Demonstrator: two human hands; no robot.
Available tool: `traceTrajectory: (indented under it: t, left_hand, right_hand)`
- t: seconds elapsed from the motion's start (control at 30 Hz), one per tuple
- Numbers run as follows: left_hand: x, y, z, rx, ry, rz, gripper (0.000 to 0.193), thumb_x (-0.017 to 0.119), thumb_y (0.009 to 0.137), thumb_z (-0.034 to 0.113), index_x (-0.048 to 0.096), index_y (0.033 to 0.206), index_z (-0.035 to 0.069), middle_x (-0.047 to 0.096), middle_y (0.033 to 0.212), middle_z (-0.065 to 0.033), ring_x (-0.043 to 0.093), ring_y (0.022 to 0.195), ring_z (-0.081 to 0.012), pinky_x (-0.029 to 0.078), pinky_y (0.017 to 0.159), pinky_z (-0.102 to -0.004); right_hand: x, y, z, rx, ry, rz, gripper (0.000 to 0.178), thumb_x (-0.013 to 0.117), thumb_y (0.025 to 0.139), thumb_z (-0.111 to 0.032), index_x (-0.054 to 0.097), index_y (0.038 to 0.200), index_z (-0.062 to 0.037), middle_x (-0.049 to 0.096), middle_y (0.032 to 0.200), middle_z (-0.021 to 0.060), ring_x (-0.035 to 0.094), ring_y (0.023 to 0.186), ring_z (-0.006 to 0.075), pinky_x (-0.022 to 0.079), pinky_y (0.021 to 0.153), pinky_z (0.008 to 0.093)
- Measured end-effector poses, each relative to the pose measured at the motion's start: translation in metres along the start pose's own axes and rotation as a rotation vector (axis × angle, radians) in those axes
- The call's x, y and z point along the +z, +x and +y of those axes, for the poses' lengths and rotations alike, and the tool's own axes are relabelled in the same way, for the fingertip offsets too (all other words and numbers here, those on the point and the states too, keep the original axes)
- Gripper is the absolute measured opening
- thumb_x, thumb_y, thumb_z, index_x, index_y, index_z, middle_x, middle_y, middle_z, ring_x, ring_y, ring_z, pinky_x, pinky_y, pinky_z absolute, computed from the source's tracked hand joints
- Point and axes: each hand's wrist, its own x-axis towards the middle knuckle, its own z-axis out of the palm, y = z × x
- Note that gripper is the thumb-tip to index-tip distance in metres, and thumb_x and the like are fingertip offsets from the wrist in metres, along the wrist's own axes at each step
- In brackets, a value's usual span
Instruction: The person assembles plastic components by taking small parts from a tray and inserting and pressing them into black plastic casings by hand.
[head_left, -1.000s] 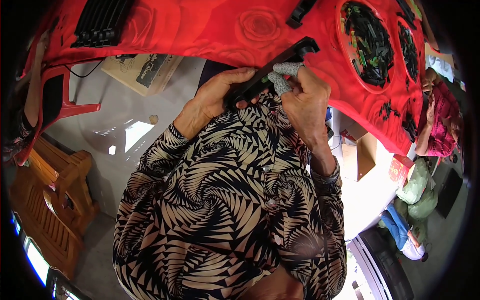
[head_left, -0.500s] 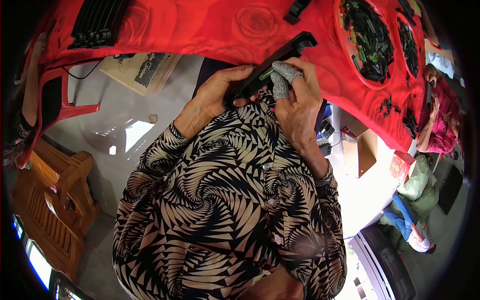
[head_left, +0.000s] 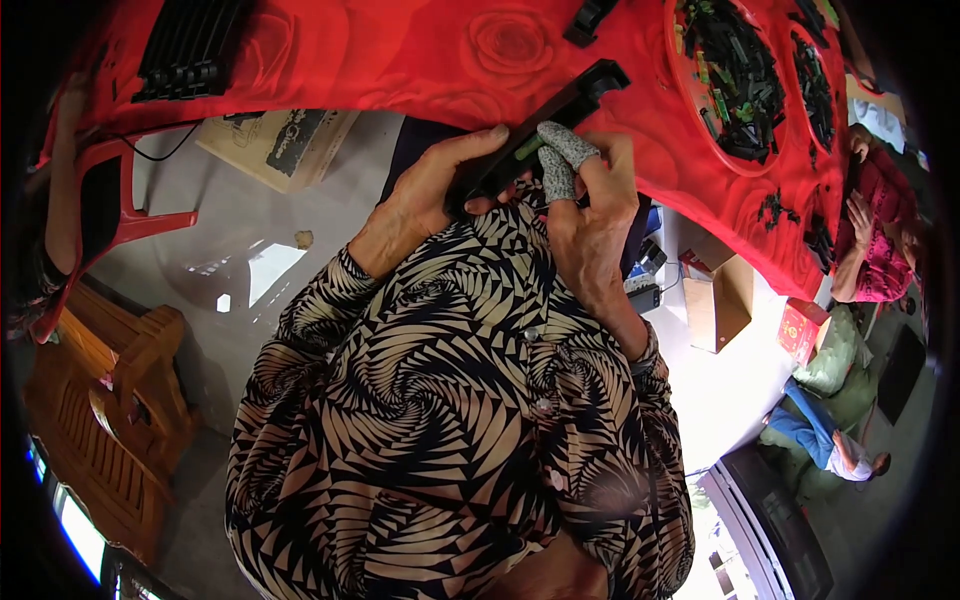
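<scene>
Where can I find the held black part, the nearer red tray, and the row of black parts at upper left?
Held black part [head_left: 556, 108]: head view, upper body.
Nearer red tray [head_left: 691, 118]: head view, its left rim.
Row of black parts [head_left: 193, 48]: head view, its middle.

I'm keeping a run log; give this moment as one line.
Left hand: holding long black part | right hand: grey-covered fingers at green piece | red-covered table: black parts left, black-and-green pieces right

Black bar [head_left: 556, 112] slanted, far end hooked; green piece [head_left: 528, 148] alongside.

Swirl-patterned shirt [head_left: 440, 390], grey finger sleeves [head_left: 567, 145]
</scene>
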Motion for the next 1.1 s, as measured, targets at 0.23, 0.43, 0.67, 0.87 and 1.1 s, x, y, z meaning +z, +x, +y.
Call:
traceTrajectory:
  t: [0.23, 0.43, 0.67, 0.87, 1.1]
  left_hand:
    - [0.006, -0.002, -0.002, 0.074, 0.137, 0.063, 0.037, 0.071, 0.083, 0.021, 0.057, 0.11, 0.002, 0.064, 0.088, -0.0053, 0.058, 0.065, -0.0103, 0.036, 0.044, -0.0179]
    - [0.013, -0.005, 0.003, 0.086, 0.243, 0.073, 0.035, 0.07, 0.082, 0.019, 0.057, 0.11, 0.001, 0.062, 0.083, -0.0028, 0.057, 0.064, -0.0082, 0.036, 0.045, -0.0183]
    - [0.02, -0.012, 0.009, 0.138, 0.409, 0.139, 0.032, 0.066, 0.085, 0.02, 0.059, 0.109, 0.0, 0.064, 0.08, -0.0022, 0.055, 0.059, -0.0059, 0.039, 0.046, -0.0178]
    - [0.027, -0.022, 0.039, 0.074, 0.691, 0.108, 0.032, 0.067, 0.085, 0.022, 0.061, 0.106, -0.002, 0.067, 0.083, -0.003, 0.055, 0.055, -0.0044, 0.04, 0.045, -0.0168]
    - [0.019, -0.035, 0.065, -0.025, 0.89, 0.015, 0.033, 0.065, 0.085, 0.024, 0.063, 0.103, -0.004, 0.069, 0.081, -0.0038, 0.055, 0.051, -0.0046, 0.039, 0.042, -0.0174]
  right_hand:
    - [0.004, -0.001, 0.0, 0.039, 0.046, 0.035, 0.043, 0.05, 0.067, 0.013, 0.064, 0.107, 0.0046, 0.052, 0.077, 0.0055, 0.044, 0.059, 0.0099, 0.037, 0.053, 0.0228]
    - [0.008, -0.002, 0.008, 0.061, 0.053, -0.034, 0.035, 0.061, 0.076, 0.004, 0.06, 0.111, 0.0071, 0.06, 0.077, 0.0193, 0.064, 0.066, 0.0315, 0.05, 0.059, 0.0369]
    - [0.001, -0.003, -0.004, -0.129, -0.389, -0.18, 0.024, 0.062, 0.072, -0.005, 0.055, 0.093, 0.0048, 0.061, 0.069, 0.0169, 0.064, 0.06, 0.0313, 0.051, 0.05, 0.0388]
    - [-0.013, 0.0, -0.01, -0.065, -0.306, -0.305, 0.033, 0.06, 0.069, -0.002, 0.055, 0.101, 0.0028, 0.061, 0.073, 0.0196, 0.062, 0.065, 0.0364, 0.05, 0.057, 0.0416]
    - [-0.043, 0.005, 0.008, 0.016, 0.195, -0.282, 0.046, 0.055, 0.065, 0.012, 0.062, 0.109, -0.0013, 0.061, 0.07, 0.0137, 0.064, 0.063, 0.0215, 0.05, 0.054, 0.0334]
